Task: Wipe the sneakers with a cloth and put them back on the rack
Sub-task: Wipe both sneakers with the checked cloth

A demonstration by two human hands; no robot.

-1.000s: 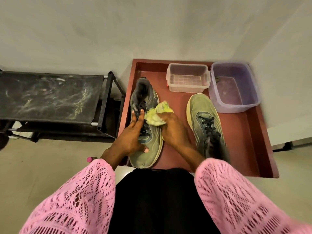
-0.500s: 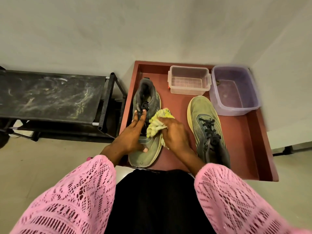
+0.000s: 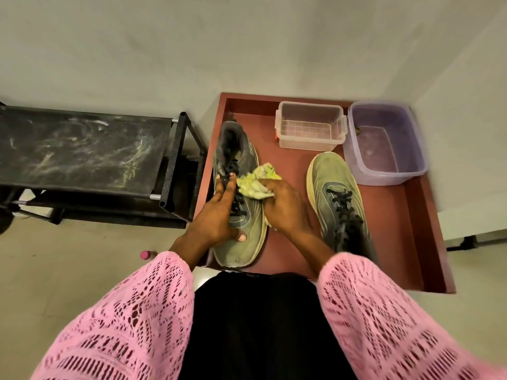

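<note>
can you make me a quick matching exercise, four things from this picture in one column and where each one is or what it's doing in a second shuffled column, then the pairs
Things:
1. yellow cloth
2. left sneaker
3. right sneaker
4. purple tub

Places or states:
A. far right corner of the red tray
B. untouched, toe pointing away
C. bunched in the right hand
D. steadied by the left hand, toe pointing toward the person

Pairs: 1-C, 2-D, 3-B, 4-A

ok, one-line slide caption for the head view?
Left hand steadies one sneaker in the red tray while right hand wipes it with a yellow cloth.
</note>
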